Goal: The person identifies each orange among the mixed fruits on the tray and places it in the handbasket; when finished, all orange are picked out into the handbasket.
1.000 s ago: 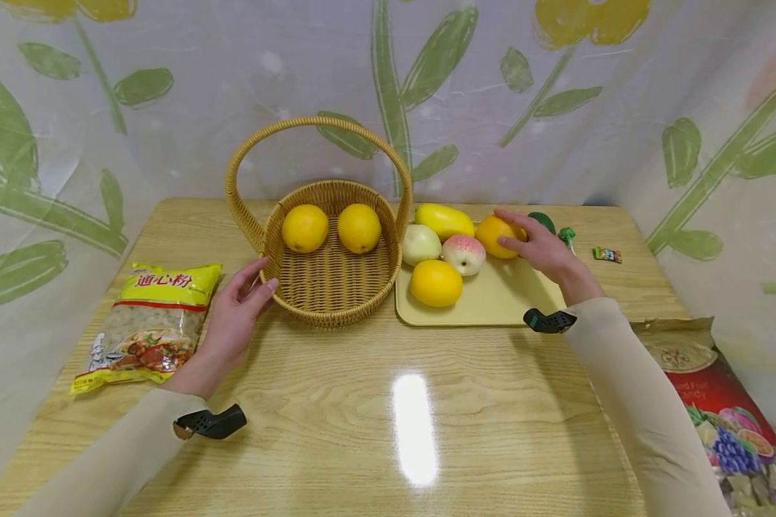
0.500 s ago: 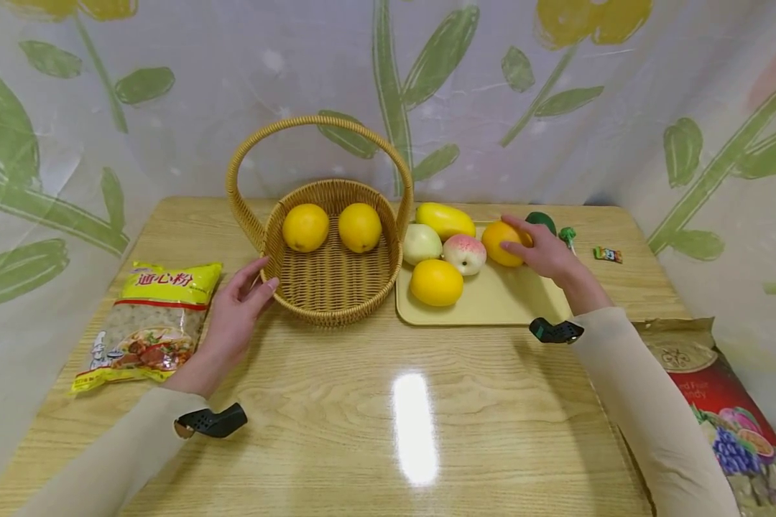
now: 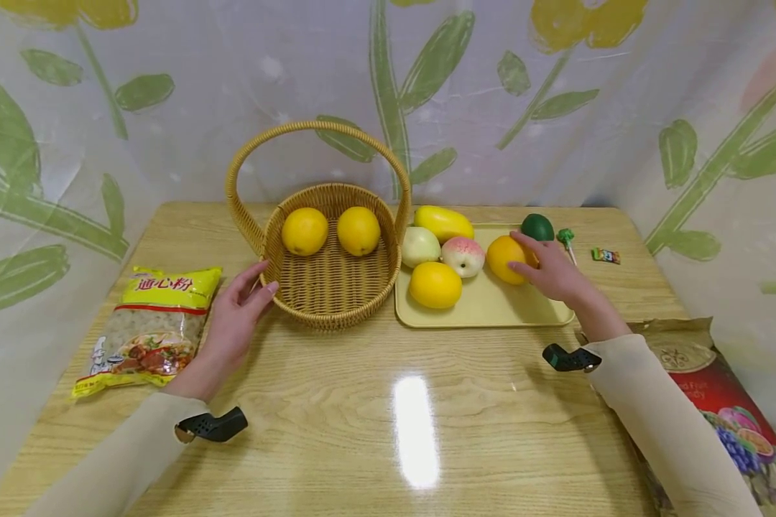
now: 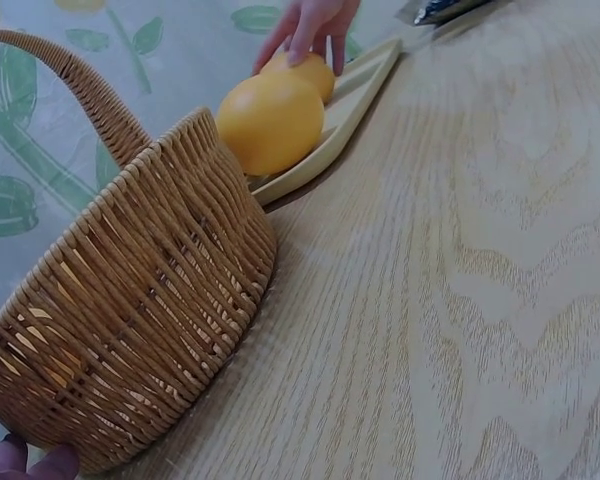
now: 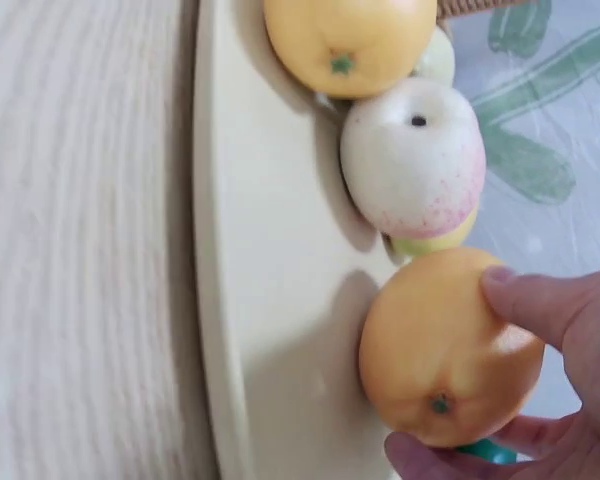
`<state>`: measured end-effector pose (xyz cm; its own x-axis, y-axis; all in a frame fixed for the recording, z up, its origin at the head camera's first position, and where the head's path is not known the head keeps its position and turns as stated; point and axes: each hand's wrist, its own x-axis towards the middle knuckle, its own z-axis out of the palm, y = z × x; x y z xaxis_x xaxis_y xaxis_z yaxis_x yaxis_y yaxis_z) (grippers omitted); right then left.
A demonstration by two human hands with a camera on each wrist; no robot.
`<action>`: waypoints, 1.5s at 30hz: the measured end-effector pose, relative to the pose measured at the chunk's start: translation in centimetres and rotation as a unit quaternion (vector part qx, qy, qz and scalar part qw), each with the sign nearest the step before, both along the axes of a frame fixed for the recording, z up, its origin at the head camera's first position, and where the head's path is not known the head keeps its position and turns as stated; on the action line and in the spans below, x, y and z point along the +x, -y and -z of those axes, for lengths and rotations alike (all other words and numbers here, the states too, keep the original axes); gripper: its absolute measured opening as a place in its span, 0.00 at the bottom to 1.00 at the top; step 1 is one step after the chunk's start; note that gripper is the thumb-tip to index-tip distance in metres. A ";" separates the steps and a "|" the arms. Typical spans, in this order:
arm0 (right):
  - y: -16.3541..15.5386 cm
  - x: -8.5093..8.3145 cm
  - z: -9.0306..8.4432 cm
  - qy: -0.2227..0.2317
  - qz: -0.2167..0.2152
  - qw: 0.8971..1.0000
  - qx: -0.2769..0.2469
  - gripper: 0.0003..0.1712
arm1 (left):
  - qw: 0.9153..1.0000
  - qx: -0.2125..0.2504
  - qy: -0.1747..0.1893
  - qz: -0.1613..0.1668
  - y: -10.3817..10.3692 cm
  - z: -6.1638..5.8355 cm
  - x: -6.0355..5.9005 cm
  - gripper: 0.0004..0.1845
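My right hand (image 3: 559, 276) holds an orange (image 5: 440, 350) over the right part of the yellow tray (image 3: 491, 309), thumb on one side and fingers on the other. I cannot tell whether the orange touches the tray. Left of it on the tray lie a pinkish-white peach (image 3: 463, 256), a second orange (image 3: 435, 285), a pale green round fruit (image 3: 419, 246) and a long yellow fruit (image 3: 444, 222). My left hand (image 3: 233, 316) holds the left side of the wicker basket (image 3: 330, 316), its thumb at the rim. Two oranges (image 3: 305, 231) sit inside the basket.
A yellow bag of pasta (image 3: 155, 327) lies at the left. Beyond the tray's right end are a dark green round thing (image 3: 537, 227), a green lollipop (image 3: 565, 238) and a small candy packet (image 3: 605, 255). A red and brown bag (image 3: 705, 380) stands at the right edge.
My right hand has moved a little right and toward me with the orange, away from the peach. More of the dark green thing shows now. The left hand keeps its place on the basket.
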<state>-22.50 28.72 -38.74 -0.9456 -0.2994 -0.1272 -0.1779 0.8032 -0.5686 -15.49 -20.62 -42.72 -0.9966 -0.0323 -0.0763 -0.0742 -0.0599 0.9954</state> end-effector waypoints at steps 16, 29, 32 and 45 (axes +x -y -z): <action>1.0 1.5 0.3 0.021 -0.009 0.998 -0.054 0.36 | 1.000 -0.008 0.008 -0.005 0.1 -0.1 0.4 0.33; 1.9 3.1 -0.8 -0.013 0.028 0.995 -0.091 0.38 | 1.000 -0.016 0.009 -0.010 -0.2 0.0 0.2 0.33; 2.8 3.7 -2.1 0.006 0.045 0.989 -0.140 0.39 | 1.000 -0.017 0.011 -0.010 -0.2 -0.2 0.2 0.33; 8.3 5.5 -6.7 -0.041 -0.020 0.983 -0.180 0.33 | 1.000 -0.024 0.013 -0.005 0.0 -0.3 0.2 0.33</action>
<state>-16.95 20.42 -32.02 -0.9347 -0.3485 0.0693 -0.2620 0.5441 -0.7971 -15.25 -20.61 -42.44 -0.9939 -0.0465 -0.1004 -0.0998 -0.0138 0.9949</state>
